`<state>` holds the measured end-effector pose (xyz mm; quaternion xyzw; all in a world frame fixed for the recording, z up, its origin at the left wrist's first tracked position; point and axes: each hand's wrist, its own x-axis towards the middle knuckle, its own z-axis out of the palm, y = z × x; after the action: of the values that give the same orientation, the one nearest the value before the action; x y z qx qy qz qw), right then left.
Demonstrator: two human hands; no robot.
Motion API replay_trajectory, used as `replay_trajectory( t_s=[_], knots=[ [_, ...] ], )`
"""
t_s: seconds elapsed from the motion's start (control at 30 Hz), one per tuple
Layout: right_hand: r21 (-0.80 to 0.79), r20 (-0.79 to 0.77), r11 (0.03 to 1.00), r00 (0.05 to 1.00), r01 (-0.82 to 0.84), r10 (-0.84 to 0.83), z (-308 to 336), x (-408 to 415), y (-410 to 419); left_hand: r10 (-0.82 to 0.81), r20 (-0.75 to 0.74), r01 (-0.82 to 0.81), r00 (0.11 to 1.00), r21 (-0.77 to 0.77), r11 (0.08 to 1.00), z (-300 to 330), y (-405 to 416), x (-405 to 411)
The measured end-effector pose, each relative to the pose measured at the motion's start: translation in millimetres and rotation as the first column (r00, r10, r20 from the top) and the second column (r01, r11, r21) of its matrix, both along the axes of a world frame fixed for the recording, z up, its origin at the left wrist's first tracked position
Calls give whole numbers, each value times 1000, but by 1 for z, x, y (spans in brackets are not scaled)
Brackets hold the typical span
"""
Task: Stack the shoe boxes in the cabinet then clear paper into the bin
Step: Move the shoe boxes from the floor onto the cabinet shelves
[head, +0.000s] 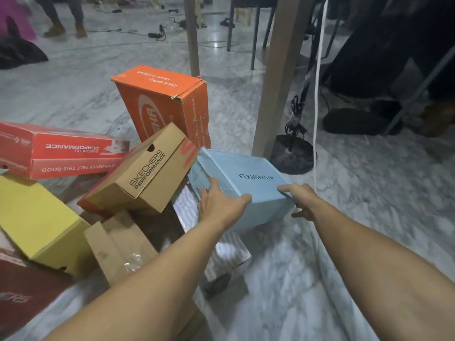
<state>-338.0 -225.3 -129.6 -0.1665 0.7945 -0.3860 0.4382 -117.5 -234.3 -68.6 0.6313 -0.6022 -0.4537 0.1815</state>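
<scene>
A light blue shoe box (pixel 248 178) lies tilted on the marble floor, resting on a white patterned box (pixel 229 254). My left hand (pixel 219 205) grips its near left corner, thumb on the lid. My right hand (pixel 299 200) holds the near right corner, thumb on top and fingers down the side. To the left lie a brown Skechers box (pixel 145 175), an upright orange box (pixel 167 104), a red Skechers box (pixel 61 151), a yellow box (pixel 37 217) and a dark red box (pixel 24 289).
A flattened cardboard piece (pixel 118 244) lies by the yellow box. A wooden table leg (pixel 275 89) stands right behind the blue box, beside a black round stand base (pixel 291 153) and a white cable (pixel 317 107). Chair legs, cables and people's feet fill the far floor.
</scene>
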Motion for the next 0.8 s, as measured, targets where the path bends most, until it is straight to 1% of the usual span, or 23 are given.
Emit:
replay_trajectory(
  t_s=[0.07, 0.17, 0.27, 0.33, 0.43, 0.5, 0.57, 0.63, 0.73, 0.8],
  knots=[
    [1, 10, 1000, 1000, 13, -13, -2, -3, -1, 7, -56, -6, 998, 31, 1000, -1, 0, 0],
    [-4, 63, 997, 995, 80, -80, -3, -6, 3, 30, -104, -24, 994, 51, 998, 3, 2, 5],
    [17, 23, 995, 995, 99, -99, 8, -4, 15, 21, -161, -12, 987, 57, 998, 11, 5, 14],
    [6, -41, 995, 994, 105, -104, 21, -3, 23, 13, -210, -3, 978, 49, 999, 21, 8, 21],
    [-92, -101, 992, 991, 82, -92, 48, -1, 34, -28, -279, 35, 960, 21, 999, 44, 16, 33],
    [-152, -113, 987, 992, 44, -61, 69, 1, 43, -42, -285, 39, 958, -16, 999, 59, 21, 42],
    [-184, -151, 982, 988, -29, 0, 95, 4, 54, -49, -278, 35, 959, -58, 998, 78, 27, 52],
    [-177, -186, 973, 975, -151, 117, 124, 8, 65, -71, -282, 44, 957, -98, 994, 102, 36, 67],
    [-160, -251, 911, 909, -379, 334, 172, 24, 82, -98, -282, 51, 954, -168, 985, 139, 50, 100],
    [-173, -288, 854, 855, -490, 432, 203, 45, 91, -126, -299, 74, 946, -178, 981, 159, 60, 127]
  ],
)
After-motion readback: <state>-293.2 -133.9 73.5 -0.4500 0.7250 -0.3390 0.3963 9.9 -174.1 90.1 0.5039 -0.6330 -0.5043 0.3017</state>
